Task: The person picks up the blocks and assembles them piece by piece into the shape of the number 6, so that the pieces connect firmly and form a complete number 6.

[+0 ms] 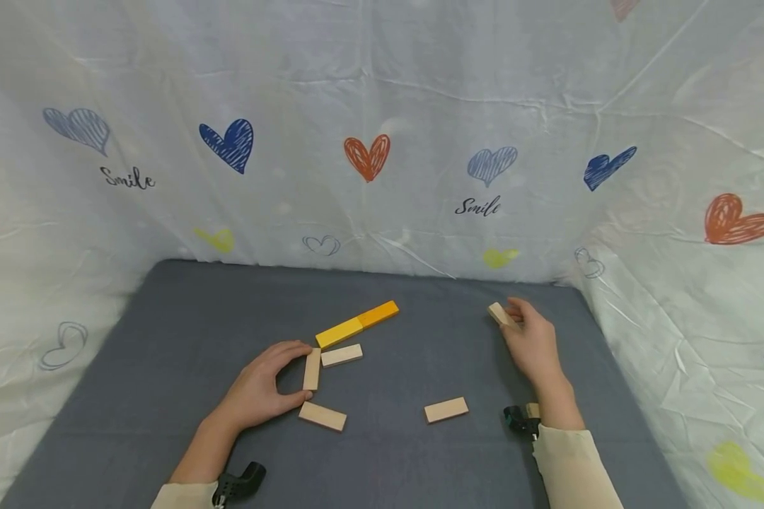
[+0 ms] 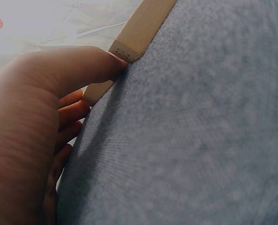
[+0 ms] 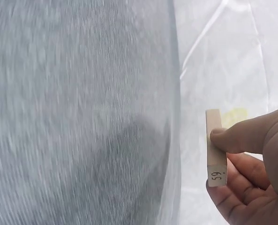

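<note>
Our left hand [image 1: 266, 385] gripped one block [image 1: 312, 369] end to end (thumb near). Our right hand [image 1: 533, 341] pinched another block [image 1: 499, 312], far right.

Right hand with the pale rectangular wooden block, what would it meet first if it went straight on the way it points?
The right hand would probably meet the white heart-printed fabric backdrop first, near a yellow heart, with nothing visible standing between; depth is hard to judge.
</note>
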Motion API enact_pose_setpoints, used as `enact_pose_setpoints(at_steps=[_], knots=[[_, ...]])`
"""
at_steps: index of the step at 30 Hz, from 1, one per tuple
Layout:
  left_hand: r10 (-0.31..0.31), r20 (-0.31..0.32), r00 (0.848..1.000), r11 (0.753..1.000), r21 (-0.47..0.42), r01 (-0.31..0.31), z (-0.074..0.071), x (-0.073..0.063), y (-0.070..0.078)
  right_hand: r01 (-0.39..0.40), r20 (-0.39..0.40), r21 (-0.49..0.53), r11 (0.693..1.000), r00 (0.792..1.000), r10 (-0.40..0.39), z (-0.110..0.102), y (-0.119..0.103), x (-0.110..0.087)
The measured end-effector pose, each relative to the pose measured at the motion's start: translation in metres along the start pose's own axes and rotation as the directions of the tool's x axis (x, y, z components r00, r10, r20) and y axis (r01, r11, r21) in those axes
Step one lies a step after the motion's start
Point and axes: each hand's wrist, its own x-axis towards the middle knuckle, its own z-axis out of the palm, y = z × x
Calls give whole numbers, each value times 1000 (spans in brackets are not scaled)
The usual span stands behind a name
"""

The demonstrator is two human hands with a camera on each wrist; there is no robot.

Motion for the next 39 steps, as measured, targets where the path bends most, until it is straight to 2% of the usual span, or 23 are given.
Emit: enact_pose_setpoints(at_steps=[4, 14, 27, 39], knots=[[0, 1, 1000, 1000, 1, 0, 0, 0, 0, 32, 2, 9, 999, 999, -32, 9, -10, -4], [-6, 19, 1000, 1000, 10, 6, 3, 2, 3, 48, 30, 47, 998, 998, -49, 27, -30, -14], [-9, 18, 1000, 1000, 11, 8, -1, 0, 2, 103, 59, 92, 990, 992, -109, 38, -61, -21], [5, 12, 1000, 1000, 10, -6, 0, 2, 0, 136, 31, 100, 986, 990, -139, 51, -65, -27]])
